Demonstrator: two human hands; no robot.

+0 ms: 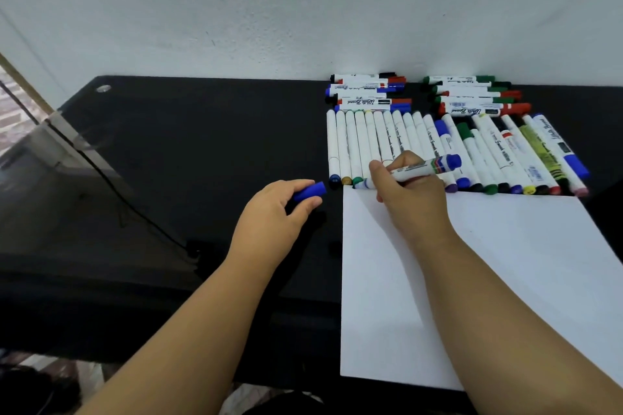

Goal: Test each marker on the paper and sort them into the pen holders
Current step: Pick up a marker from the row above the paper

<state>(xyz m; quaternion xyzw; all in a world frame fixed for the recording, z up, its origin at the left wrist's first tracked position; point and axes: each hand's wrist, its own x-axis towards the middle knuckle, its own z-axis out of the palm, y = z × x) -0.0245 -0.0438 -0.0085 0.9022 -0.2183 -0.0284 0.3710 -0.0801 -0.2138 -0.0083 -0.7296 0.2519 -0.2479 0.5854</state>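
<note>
The table (202,152) is glossy black, and the wall (303,3) behind it is plain white. The sheet of paper (505,263) is white and unmarked. The cap (308,192) in the left hand (274,212) is blue. The marker (426,167) in the right hand (409,192) has a white barrel, a blue end and small coloured bands. The row of markers (367,141) shows white barrels with blue, yellow, green, purple, red and black caps; one yellow-green barrel (539,153) carries black print.
</note>
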